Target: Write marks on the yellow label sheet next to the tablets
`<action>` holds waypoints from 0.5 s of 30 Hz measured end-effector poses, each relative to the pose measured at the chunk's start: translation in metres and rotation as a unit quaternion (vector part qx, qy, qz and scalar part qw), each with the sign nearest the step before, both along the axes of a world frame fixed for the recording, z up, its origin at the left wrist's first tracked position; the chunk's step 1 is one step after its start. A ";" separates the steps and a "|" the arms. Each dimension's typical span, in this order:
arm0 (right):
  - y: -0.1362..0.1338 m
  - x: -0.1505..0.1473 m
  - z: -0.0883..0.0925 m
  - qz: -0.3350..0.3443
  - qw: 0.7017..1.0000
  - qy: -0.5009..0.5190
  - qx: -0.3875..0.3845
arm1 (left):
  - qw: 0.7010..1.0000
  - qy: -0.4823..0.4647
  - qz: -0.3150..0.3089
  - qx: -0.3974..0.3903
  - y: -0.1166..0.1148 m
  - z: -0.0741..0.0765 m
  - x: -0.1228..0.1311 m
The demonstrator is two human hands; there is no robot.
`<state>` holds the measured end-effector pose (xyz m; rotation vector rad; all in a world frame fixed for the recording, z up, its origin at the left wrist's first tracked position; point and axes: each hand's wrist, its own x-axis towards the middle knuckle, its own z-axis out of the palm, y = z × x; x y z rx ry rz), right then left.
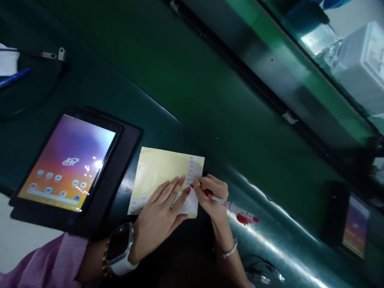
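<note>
A sheet of yellow paper (pixel 162 168) lies on the dark green table, with small blue handwritten marks down its right side and along its lower left. My left hand (pixel 163 208) rests flat on the paper with fingers stretched out, covering its lower middle. In my right hand (pixel 213 194) is a white and red pen (pixel 235 209), pinched between thumb and fingers. Its tip meets the paper by the column of marks at the right edge. A red ornament hangs near the pen's back end.
Left of the paper, a lit tablet (pixel 72 160) lies on a black case. Farther left are a blue pen (pixel 15 77) and a cable with metal plugs (pixel 55 55). More cables (pixel 264 272) lie at lower right. A shiny green panel rises behind; a plastic box (pixel 360 68) stands beyond it.
</note>
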<state>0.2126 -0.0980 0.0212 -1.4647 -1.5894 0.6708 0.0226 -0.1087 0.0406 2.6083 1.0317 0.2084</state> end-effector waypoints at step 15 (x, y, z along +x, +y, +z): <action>-0.003 0.012 0.016 -0.129 0.968 0.194 -0.092 | 0.997 -0.020 0.007 0.068 0.018 -0.013 -0.009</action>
